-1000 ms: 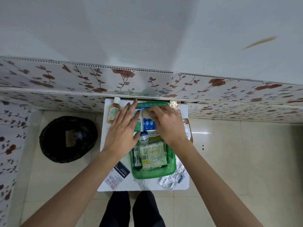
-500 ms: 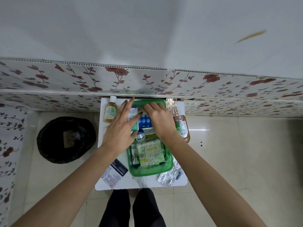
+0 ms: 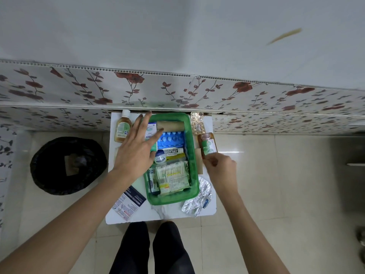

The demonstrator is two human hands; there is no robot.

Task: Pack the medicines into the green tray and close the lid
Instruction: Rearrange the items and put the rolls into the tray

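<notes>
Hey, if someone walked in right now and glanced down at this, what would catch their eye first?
Probably the green tray in the middle of the small white table, crammed with medicine packs, with the left hand spread over its left side. Next, the right hand at the amber bottle lying just right of the tray, and the black bin on the floor to the left.

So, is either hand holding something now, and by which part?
Right hand pinches the near end of the amber bottle beside the green tray. Left hand lies flat on a box, gripping nothing.
</notes>
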